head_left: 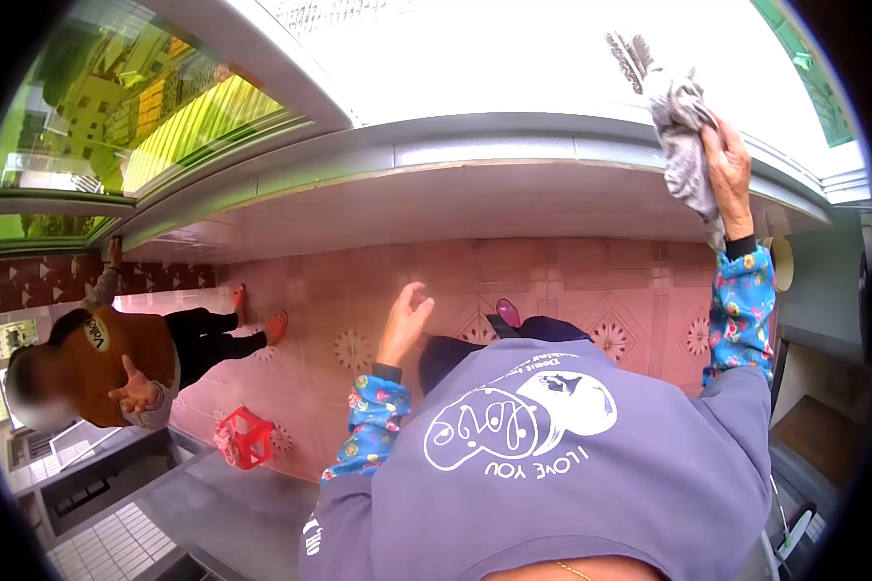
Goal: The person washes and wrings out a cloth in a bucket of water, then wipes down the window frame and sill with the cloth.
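while near ledge [484,150], grey cloth [683,145] in right hand [730,167]

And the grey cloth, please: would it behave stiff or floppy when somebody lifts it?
Probably floppy: the grey cloth is bunched in loose creases beside the right hand. It seems fairly light, since one hand holds it, though any dampness cannot be told. It would likely crumple rather than roll, having no firm shape.

I saw the right arm [743,315] stretched far out ahead, the right grip [730,169] clasped, its fingers bent. The left arm [366,421] reached forward less, nearer the body, the left grip [403,327] relaxed, its fingers loosely curled.
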Demonstrator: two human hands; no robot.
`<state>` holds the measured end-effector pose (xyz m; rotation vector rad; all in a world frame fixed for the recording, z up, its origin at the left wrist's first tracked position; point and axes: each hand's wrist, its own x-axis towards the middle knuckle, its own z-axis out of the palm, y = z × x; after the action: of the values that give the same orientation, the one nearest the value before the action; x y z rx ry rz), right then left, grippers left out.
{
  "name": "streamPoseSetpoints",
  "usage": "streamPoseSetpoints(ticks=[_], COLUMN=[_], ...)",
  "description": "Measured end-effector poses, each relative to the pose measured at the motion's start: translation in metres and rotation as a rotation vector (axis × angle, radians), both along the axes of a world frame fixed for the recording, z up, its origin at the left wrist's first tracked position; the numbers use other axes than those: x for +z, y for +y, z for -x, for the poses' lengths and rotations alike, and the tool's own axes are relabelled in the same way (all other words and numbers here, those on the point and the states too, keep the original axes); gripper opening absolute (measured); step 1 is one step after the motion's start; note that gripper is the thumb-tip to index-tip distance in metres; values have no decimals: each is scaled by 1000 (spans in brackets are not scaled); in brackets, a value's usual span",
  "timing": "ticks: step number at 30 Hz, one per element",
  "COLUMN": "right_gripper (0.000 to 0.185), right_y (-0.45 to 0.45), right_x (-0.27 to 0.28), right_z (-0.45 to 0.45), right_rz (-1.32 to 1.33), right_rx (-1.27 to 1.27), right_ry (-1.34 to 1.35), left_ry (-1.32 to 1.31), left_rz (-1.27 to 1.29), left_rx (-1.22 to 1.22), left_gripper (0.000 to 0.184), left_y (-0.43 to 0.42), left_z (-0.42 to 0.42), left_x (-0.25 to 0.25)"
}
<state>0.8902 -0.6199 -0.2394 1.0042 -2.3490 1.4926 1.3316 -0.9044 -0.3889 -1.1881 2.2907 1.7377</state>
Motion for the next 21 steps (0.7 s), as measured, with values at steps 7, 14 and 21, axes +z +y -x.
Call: streamPoseSetpoints(ticks=[7, 14, 21], right_gripper=[36, 35, 34], right_y=[-268, -417, -326], right_x=[-41, -158, -54], right_z=[-75, -99, -101], right_rz=[-131, -226, -402], right_rx=[424, 688, 538], right_ry=[417, -150, 353], left_ry=[103, 4, -13], left_rz=[101, -84, -77], left_rx=[-31, 112, -126], left_gripper=[44, 41, 40], left_y=[11, -6, -26], left_z=[14, -30, 13], left_x=[17, -19, -13])
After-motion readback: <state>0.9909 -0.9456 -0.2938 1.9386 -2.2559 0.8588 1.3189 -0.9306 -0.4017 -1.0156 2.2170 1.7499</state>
